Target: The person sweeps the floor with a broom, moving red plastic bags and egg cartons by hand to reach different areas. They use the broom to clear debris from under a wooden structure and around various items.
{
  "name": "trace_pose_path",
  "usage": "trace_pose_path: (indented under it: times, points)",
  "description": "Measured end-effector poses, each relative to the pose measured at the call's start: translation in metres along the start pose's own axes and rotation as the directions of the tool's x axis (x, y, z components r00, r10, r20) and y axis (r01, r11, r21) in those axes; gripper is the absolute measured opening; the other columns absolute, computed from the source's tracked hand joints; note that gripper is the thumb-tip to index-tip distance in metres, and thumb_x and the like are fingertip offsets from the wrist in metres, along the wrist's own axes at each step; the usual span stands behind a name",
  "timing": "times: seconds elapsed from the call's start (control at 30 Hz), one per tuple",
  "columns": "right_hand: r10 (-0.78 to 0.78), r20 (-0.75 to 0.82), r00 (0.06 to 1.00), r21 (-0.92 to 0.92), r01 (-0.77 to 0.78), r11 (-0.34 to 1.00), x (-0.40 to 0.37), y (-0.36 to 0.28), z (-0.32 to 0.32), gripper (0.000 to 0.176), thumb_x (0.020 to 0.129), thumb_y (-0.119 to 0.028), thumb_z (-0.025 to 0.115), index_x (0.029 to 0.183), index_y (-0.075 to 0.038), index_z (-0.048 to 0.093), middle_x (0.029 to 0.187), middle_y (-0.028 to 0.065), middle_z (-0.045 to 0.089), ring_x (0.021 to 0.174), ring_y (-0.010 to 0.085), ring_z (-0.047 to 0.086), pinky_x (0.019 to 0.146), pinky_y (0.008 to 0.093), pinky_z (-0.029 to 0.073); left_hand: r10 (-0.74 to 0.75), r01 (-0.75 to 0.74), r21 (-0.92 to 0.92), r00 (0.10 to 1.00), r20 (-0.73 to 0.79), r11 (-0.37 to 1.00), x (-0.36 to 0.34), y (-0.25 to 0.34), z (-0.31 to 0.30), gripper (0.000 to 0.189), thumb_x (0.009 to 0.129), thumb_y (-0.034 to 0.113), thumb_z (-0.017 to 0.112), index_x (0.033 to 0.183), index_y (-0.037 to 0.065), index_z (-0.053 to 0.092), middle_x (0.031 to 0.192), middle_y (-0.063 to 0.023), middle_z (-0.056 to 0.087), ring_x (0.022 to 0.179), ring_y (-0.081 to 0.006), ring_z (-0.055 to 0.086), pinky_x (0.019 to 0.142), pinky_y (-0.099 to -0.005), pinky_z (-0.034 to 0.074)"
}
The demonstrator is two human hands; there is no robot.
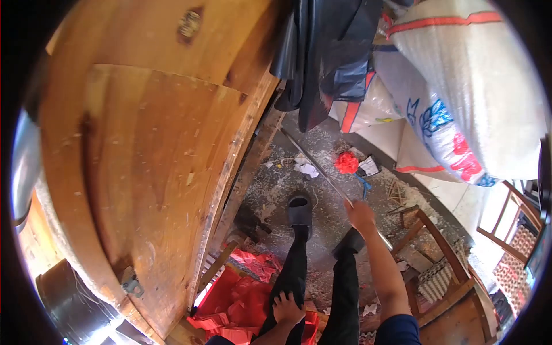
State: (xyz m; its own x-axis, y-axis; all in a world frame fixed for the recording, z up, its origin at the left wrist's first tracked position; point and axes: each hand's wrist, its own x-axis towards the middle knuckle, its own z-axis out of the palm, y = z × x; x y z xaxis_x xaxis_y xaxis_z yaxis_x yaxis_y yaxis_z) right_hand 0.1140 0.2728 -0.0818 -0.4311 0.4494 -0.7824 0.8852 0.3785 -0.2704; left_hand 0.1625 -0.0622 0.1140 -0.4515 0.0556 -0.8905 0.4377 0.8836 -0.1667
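My right hand [360,216] is closed around a long thin metal rod [313,163]. The rod slants from beside my right forearm up to the far left, its far end close to the floor by the wooden board's edge. My left hand [287,309] rests on my left thigh with its fingers spread and holds nothing. Beyond the rod lie a red ruffled ball [347,163] and a crumpled white scrap [307,168]. A dark slipper [299,211] on my left foot stands left of the rod.
A large wooden panel [161,132] fills the left side. Black plastic sheeting [322,63] hangs at the top, beside stuffed white woven sacks [466,75]. Wooden frames [440,241] and egg trays [437,283] are at right. Red plastic [236,305] lies by my left leg. Debris litters the floor.
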Motion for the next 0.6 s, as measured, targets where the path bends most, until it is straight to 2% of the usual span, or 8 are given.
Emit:
trace_pose_path:
  times: [0.07,0.13,0.2,0.27,0.37,0.43,0.5,0.6]
  points:
    - [0.111,0.005,0.994,-0.039,-0.111,0.993,-0.056,0.043,-0.025,0.058,0.095,-0.053,0.044,0.096,0.0,0.066,0.097,0.0289,0.065,0.097,0.0455,0.061,0.085,0.052,0.048,0.012,-0.013,-0.045,1.0,-0.006,0.999,0.003,-0.003,-0.011,0.07,0.075,0.045,0.064,0.132,0.008,0.049,0.137,-0.0197,0.042,0.121,-0.0408,0.044,0.096,-0.0503,0.042]
    - [0.159,0.0,0.987,-0.096,-0.158,0.983,-0.106,0.09,-0.04,0.058,0.094,-0.053,0.044,0.096,0.001,0.067,0.094,0.0302,0.064,0.094,0.0469,0.061,0.084,0.0527,0.048,0.018,-0.021,-0.061,0.999,-0.048,0.998,0.004,-0.006,-0.015,0.068,0.075,0.044,0.064,0.131,0.008,0.051,0.136,-0.0179,0.043,0.12,-0.04,0.045,0.096,-0.0501,0.042]
    - [0.178,0.014,0.984,-0.102,-0.175,0.979,-0.148,0.096,-0.065,0.058,0.094,-0.052,0.044,0.096,0.001,0.067,0.093,0.0304,0.064,0.092,0.0475,0.061,0.084,0.0529,0.048,0.014,-0.017,-0.064,0.999,-0.047,0.998,0.007,-0.005,-0.031,0.068,0.075,0.044,0.064,0.131,0.008,0.051,0.136,-0.0172,0.043,0.12,-0.0392,0.046,0.096,-0.0502,0.042]
    - [0.1,0.105,0.989,0.034,-0.104,0.994,-0.178,0.085,-0.088,0.06,0.094,-0.052,0.045,0.09,0.002,0.069,0.088,0.0285,0.066,0.091,0.0467,0.062,0.083,0.0517,0.049,0.006,-0.009,-0.062,0.999,-0.045,0.998,0.008,-0.009,-0.041,0.067,0.075,0.044,0.064,0.131,0.009,0.051,0.136,-0.0165,0.044,0.12,-0.0384,0.046,0.096,-0.0504,0.042]
    - [0.008,-0.089,0.996,-0.034,-0.011,0.999,-0.143,0.063,-0.071,0.061,0.094,-0.051,0.044,0.09,0.005,0.068,0.086,0.0311,0.065,0.089,0.0474,0.062,0.083,0.0527,0.049,0.016,-0.022,-0.066,0.996,-0.088,0.998,0.009,-0.012,-0.042,0.065,0.075,0.042,0.064,0.129,0.009,0.052,0.132,-0.0154,0.046,0.119,-0.0369,0.047,0.095,-0.0505,0.042]
    - [-0.013,-0.004,1.0,-0.001,0.013,1.0,-0.087,0.037,-0.072,0.06,0.095,-0.051,0.042,0.092,0.003,0.069,0.09,0.0311,0.064,0.092,0.0486,0.061,0.084,0.0529,0.049,0.03,-0.034,-0.032,0.99,-0.141,0.999,0.01,-0.014,-0.045,0.063,0.074,0.041,0.063,0.128,0.009,0.054,0.131,-0.0151,0.047,0.117,-0.0367,0.049,0.094,-0.0509,0.044]
    - [-0.061,-0.031,0.998,-0.07,0.059,0.996,-0.04,0.012,-0.077,0.063,0.096,-0.052,0.04,0.089,0.003,0.069,0.089,0.0299,0.065,0.09,0.0475,0.062,0.082,0.0528,0.049,0.029,-0.033,-0.028,0.991,-0.127,0.999,0.01,-0.014,-0.05,0.063,0.074,0.04,0.063,0.128,0.009,0.054,0.131,-0.0151,0.048,0.118,-0.0366,0.048,0.094,-0.0507,0.044]
    - [-0.05,-0.074,0.996,-0.127,0.041,0.991,-0.048,0.004,-0.077,0.064,0.096,-0.053,0.039,0.087,0.003,0.068,0.088,0.0292,0.065,0.088,0.0466,0.063,0.081,0.0534,0.05,0.034,-0.036,-0.017,0.993,-0.115,0.999,0.007,-0.016,-0.051,0.063,0.074,0.04,0.063,0.128,0.009,0.054,0.131,-0.0151,0.048,0.118,-0.0363,0.048,0.094,-0.0504,0.044]
